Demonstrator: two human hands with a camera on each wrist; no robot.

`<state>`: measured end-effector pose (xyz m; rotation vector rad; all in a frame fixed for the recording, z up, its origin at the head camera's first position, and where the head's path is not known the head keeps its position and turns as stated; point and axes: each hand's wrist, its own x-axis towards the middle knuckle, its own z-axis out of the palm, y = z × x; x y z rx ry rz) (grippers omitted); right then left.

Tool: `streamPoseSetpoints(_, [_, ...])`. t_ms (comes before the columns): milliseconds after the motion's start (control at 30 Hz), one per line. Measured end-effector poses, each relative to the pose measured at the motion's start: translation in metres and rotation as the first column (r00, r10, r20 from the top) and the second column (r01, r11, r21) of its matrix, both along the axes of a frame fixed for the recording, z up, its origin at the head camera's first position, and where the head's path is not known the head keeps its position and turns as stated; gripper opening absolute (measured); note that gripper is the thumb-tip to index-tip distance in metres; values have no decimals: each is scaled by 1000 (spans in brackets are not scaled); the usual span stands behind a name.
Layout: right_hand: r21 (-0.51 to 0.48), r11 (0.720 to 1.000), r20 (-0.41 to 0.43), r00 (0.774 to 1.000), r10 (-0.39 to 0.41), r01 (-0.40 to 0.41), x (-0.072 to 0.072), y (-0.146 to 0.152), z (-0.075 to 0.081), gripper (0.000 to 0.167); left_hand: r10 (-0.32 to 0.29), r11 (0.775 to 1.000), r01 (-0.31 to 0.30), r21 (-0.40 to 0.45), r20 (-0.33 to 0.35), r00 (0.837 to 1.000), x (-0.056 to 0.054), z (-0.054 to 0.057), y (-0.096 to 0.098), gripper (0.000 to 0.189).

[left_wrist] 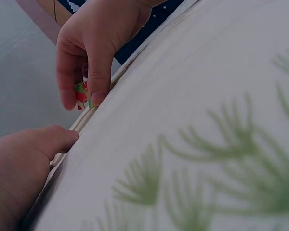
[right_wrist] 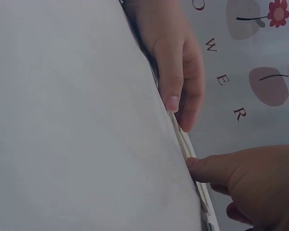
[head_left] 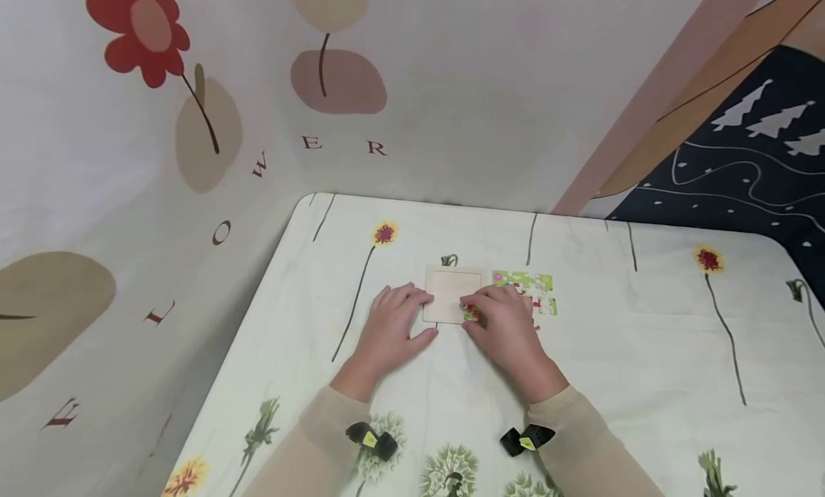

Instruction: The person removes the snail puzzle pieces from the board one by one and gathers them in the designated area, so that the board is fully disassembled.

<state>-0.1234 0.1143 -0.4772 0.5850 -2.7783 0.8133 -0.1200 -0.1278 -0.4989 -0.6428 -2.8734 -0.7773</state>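
Note:
A square, pale wooden puzzle board [head_left: 447,296] lies flat on the table, its inside mostly bare wood. My right hand [head_left: 507,325] pinches a small red and green puzzle piece [left_wrist: 80,95] at the board's lower right corner, thumb on the near side. Its other fingers partly cover a group of loose puzzle pieces [head_left: 541,282] in green, white and red beside the board. My left hand [head_left: 391,330] rests at the board's left edge, its fingers relaxed, the index fingertip touching that edge and the thumb close to the near left corner.
The table is covered by a white cloth [head_left: 644,361] with printed flowers and dandelions. Behind and to the left stands a light wall covering [head_left: 451,124] with red letters and flowers. A dark blue cloth [head_left: 728,167] with white trees hangs at the right back.

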Motion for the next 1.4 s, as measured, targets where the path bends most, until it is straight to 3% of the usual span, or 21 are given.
streamPoseSetpoints(100, [-29,999,-62,998,23,-25,0,5,-3,38,1,1000,-1,6,2,1000,0,-1,1,51])
streamPoseSetpoints(233, [-128,991,-85,996,26,-37,0,16,-8,40,1,1000,-1,12,3,1000,1,-1,1,52])
streamPoseSetpoints(500, [-249,968,-122,991,-55,24,1,42,-12,42,2,1000,-2,4,2,1000,2,-2,0,53])
streamPoseSetpoints(767, [-285,958,-112,991,-67,33,11,90,-14,42,1,1000,-1,4,14,1000,2,-3,0,54])
streamPoseSetpoints(967, [-267,964,-180,983,-37,-13,17,124,-19,42,-7,1000,7,21,-12,1000,1,-2,-1,53])
streamPoseSetpoints(1400, [-221,973,-124,991,42,-69,25,140,-26,36,-3,1000,2,28,22,1000,1,-1,-1,52])
